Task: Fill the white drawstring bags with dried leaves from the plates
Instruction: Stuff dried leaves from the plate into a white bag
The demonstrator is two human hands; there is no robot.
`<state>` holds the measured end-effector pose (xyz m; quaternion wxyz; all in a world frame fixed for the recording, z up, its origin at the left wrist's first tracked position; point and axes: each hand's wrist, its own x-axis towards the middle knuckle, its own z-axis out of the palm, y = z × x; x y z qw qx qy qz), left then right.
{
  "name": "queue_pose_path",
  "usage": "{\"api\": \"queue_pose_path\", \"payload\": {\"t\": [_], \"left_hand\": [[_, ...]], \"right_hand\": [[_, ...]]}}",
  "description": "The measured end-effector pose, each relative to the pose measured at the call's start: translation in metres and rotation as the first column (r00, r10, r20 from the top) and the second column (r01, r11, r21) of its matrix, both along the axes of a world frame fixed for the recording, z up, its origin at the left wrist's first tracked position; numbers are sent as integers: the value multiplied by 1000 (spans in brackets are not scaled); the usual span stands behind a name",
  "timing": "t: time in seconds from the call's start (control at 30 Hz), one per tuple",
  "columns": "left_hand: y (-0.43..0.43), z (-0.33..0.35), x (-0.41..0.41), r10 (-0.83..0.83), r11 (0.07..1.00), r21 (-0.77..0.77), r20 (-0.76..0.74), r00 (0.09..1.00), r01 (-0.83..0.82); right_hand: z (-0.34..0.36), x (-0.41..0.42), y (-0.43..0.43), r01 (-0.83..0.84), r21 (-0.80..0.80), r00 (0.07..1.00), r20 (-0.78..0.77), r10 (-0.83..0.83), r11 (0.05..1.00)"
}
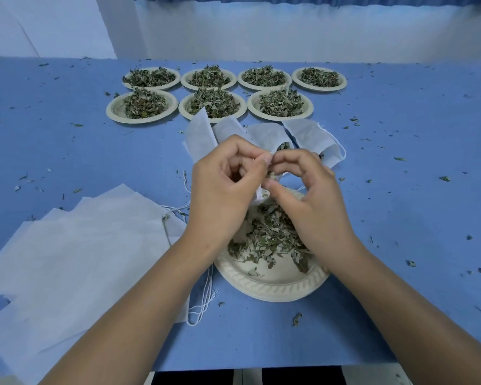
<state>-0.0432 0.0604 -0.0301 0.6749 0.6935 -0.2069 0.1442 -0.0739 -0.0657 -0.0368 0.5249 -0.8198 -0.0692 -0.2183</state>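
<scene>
Left grip [228, 187] and right grip [308, 198] both pinch the white drawstring bag [257, 197] at its mouth, over the near plate [275, 287] of dried leaves [272, 234]. Best to keep the mouth wide and over the plate so spills land back.

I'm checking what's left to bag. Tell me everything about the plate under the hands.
The near plate is round, cream, paper-like, with an embossed rope-pattern rim. It lies flat on the blue table, its far part hidden by the left hand and right hand. Dried leaves heap across its middle; the near part is almost bare.
</scene>
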Motion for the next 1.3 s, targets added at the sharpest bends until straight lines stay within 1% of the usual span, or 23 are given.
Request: {"api": "queue_pose_path", "payload": {"t": [0.07,0.2,0.27,0.33,0.4,0.43,0.5,0.57,0.63,0.67,0.73,0.8,0.83,0.9,0.93,0.97,1.03,1.1,1.17,1.2,1.23,1.3], "left_hand": [[-1,-1,0,19,1000,14,8,1000,-19],[0,-3,1,100,995,1,-4,995,-100],[1,-3,1,134,991,-7,-11,991,-134],[1,-2,1,162,987,-17,-22,986,-163],[2,-2,3,179,983,-30,-31,983,-180],[3,-2,3,176,984,-36,-34,984,-177],[1,0,1,138,990,-30,-23,990,-138],[-1,1,-4,71,997,-5,11,997,-71],[-2,1,-7,18,1000,17,40,999,-18],[-3,0,-8,5,1000,15,43,999,-5],[-3,-1,-8,16,1000,-2,27,1000,-16],[-3,0,-7,60,998,-14,6,998,-60],[-2,0,-6,86,996,-16,1,996,-86],[-1,-1,-3,127,992,-23,-8,992,-127],[0,-2,-2,140,990,-28,-11,990,-140],[1,-2,-1,147,989,-31,-11,989,-147],[1,-1,-2,132,991,-28,1,991,-132],[0,0,-4,95,995,-19,11,995,-95],[0,1,-5,86,996,-21,14,996,-85],[0,2,-4,101,995,-28,13,995,-100],[1,2,-3,125,991,-40,10,992,-125],[4,3,-1,180,981,-69,4,984,-179]], "right_hand": [[2,0,-2,-31,141,998,-51,38,990],[5,2,-9,0,156,995,-98,15,988],[5,3,-12,-14,189,992,-119,37,982],[6,3,-14,-40,233,992,-105,66,972],[8,2,-16,-43,263,998,-36,54,964],[8,1,-16,-18,239,1000,12,16,971],[8,0,-13,69,123,992,94,-81,990],[6,0,-7,137,-67,976,182,-122,988],[3,2,-2,166,-279,961,263,-92,946],[4,3,-2,146,-350,967,250,-58,925],[6,4,-4,68,-416,980,197,17,907],[10,2,-9,27,-419,981,185,56,908],[12,0,-11,31,-386,978,200,51,922],[15,-4,-15,72,-284,957,289,13,956],[16,-5,-16,86,-258,942,334,6,962],[16,-6,-16,85,-273,933,358,19,958],[14,-6,-11,26,-391,945,310,105,920],[9,-4,-5,-85,-497,961,187,203,863],[5,-3,-4,-150,-516,960,127,248,843],[5,-2,-6,-154,-486,960,131,246,860],[6,-2,-10,-136,-421,962,160,221,897],[11,-1,-21,-50,-218,965,240,104,975]]}}
